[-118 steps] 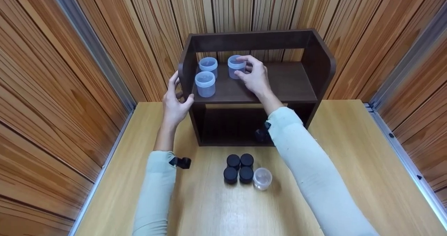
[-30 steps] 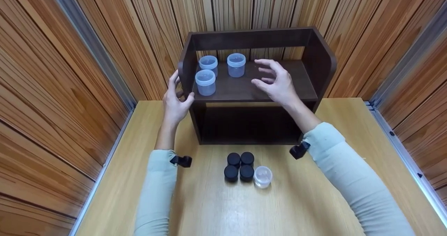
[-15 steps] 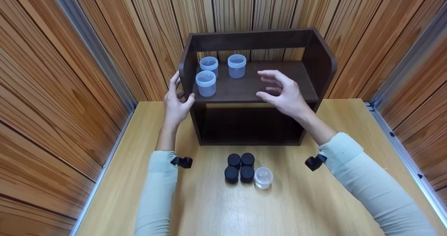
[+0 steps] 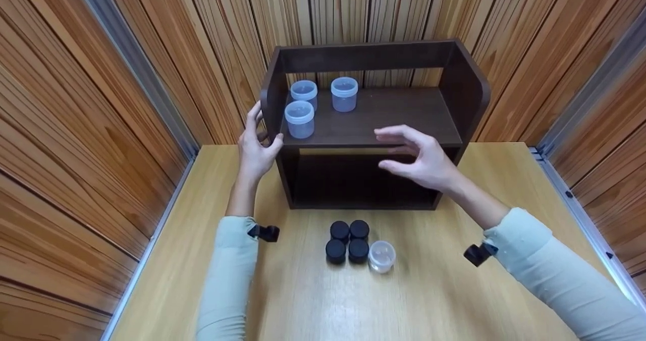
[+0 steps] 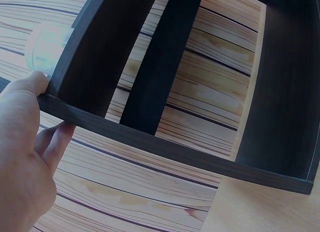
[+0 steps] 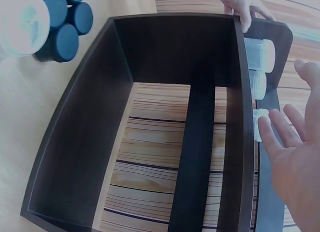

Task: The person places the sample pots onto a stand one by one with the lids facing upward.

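Observation:
My left hand (image 4: 256, 152) grips the left side panel of a dark brown two-tier shelf (image 4: 373, 144), its thumb at the front edge and its fingers on the outer face. Before the shelf's right half, my right hand (image 4: 426, 159) hovers with spread, slightly bent fingers and nothing in them. On the top board stand three translucent jars: a front-left jar (image 4: 300, 120), a back-left jar (image 4: 304, 95) and a third jar (image 4: 344, 95) to their right. The right wrist view shows these jars beside the right hand (image 6: 300, 142), partly hidden behind the board's edge.
On the wooden table (image 4: 303, 290), several black-lidded jars (image 4: 347, 241) stand in a tight cluster in front of the shelf. Against their right side is another clear jar (image 4: 382, 256). Wood-panelled walls (image 4: 91, 129) close in the left, back and right.
My right hand has let go of the third jar, leaving it on the top board, and has drawn back down and to the right. The left hand keeps its hold on the shelf.

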A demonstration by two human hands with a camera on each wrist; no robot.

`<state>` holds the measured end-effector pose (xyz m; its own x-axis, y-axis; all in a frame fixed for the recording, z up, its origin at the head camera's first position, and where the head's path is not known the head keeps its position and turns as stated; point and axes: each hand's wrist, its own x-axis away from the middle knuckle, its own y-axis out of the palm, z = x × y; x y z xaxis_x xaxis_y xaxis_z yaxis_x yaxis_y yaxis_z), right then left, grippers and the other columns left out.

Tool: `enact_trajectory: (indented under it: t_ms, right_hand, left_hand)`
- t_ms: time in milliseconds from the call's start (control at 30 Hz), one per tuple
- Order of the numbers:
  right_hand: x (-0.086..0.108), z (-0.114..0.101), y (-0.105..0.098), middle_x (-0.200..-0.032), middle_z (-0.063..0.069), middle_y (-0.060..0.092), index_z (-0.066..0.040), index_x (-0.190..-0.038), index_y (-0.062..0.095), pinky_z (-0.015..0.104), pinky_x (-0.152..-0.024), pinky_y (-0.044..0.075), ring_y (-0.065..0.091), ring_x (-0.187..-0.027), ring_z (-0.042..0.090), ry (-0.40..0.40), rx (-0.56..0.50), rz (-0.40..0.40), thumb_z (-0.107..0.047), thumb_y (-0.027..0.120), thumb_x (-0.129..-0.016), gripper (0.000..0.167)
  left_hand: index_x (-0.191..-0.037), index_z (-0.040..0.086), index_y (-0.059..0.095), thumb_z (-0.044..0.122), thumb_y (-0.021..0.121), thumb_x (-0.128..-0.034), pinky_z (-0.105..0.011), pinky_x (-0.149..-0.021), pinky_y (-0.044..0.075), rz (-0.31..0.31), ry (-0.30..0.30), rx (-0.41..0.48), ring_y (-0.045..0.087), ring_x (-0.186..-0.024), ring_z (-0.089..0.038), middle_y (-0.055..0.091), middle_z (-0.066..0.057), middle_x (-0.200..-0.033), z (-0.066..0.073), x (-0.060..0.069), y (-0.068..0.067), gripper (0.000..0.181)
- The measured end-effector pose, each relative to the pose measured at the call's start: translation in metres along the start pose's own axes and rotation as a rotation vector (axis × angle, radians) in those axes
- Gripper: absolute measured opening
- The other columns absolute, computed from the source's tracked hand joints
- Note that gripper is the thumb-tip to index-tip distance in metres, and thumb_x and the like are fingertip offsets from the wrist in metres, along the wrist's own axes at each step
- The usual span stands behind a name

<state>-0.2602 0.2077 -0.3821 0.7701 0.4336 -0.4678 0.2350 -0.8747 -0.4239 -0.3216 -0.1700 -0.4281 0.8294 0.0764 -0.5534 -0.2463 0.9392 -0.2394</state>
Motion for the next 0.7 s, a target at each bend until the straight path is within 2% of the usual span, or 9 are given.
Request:
enact_trajectory:
  t_ms: [133, 233, 333, 400, 500, 700]
  right_hand:
    - [0.01, 0.001, 0.002, -0.146, 0.03, 0.071, 0.01, -0.144, 0.066, 0.022, -0.109, 0.062, 0.074, -0.137, 0.019, -0.061, 0.0, -0.012, 0.012, 0.084, -0.091, 0.056]
    - [0.018, 0.003, 0.003, -0.144, 0.011, 0.077, 0.012, -0.141, 0.068, 0.021, -0.106, 0.062, 0.074, -0.135, 0.01, -0.106, -0.007, -0.011, 0.016, 0.084, -0.088, 0.055]
    - [0.025, 0.006, 0.003, -0.142, -0.012, 0.075, 0.012, -0.138, 0.07, 0.02, -0.105, 0.063, 0.072, -0.134, 0.002, -0.125, -0.017, -0.016, 0.019, 0.084, -0.086, 0.055]
    - [0.03, 0.007, 0.003, -0.142, -0.019, 0.073, 0.012, -0.137, 0.07, 0.02, -0.105, 0.063, 0.071, -0.133, 0.001, -0.133, -0.017, -0.02, 0.02, 0.084, -0.084, 0.055]
    - [0.038, 0.01, 0.001, -0.142, -0.019, 0.073, 0.012, -0.135, 0.071, 0.019, -0.104, 0.063, 0.071, -0.133, 0.001, -0.14, -0.015, -0.025, 0.021, 0.085, -0.083, 0.055]
    - [0.05, 0.02, -0.001, -0.143, -0.011, 0.074, 0.011, -0.131, 0.073, 0.018, -0.102, 0.063, 0.07, -0.133, 0.0, -0.181, -0.017, -0.04, 0.022, 0.084, -0.081, 0.053]
  left_hand:
    - [-0.168, 0.006, 0.043, 0.0, 0.073, -0.095, -0.063, -0.115, 0.06, 0.001, -0.013, -0.007, 0.054, -0.159, -0.046, 0.057, -0.027, -0.167, 0.0, 0.001, 0.0, 0.079]
    - [-0.169, 0.007, 0.043, 0.001, 0.073, -0.0953, -0.062, -0.113, 0.061, -0.001, -0.021, -0.013, 0.056, -0.158, -0.045, 0.056, -0.026, -0.168, 0.0, 0.001, 0.0, 0.079]
    - [-0.169, 0.008, 0.043, 0.001, 0.072, -0.0954, -0.061, -0.112, 0.062, -0.003, -0.026, -0.015, 0.056, -0.157, -0.045, 0.056, -0.027, -0.168, 0.0, 0.001, 0.0, 0.08]
    - [-0.169, 0.008, 0.042, 0.0, 0.072, -0.0958, -0.061, -0.113, 0.061, -0.006, -0.024, -0.01, 0.057, -0.157, -0.045, 0.056, -0.027, -0.168, 0.001, 0.001, 0.0, 0.08]
    - [-0.169, 0.009, 0.043, 0.0, 0.072, -0.0961, -0.061, -0.113, 0.061, -0.009, -0.027, -0.003, 0.058, -0.156, -0.046, 0.056, -0.027, -0.167, 0.001, 0.001, 0.0, 0.079]
    - [-0.169, 0.01, 0.043, 0.001, 0.072, -0.0964, -0.062, -0.112, 0.061, -0.011, -0.035, 0.0, 0.057, -0.156, -0.046, 0.055, -0.026, -0.169, 0.001, 0.001, 0.0, 0.079]
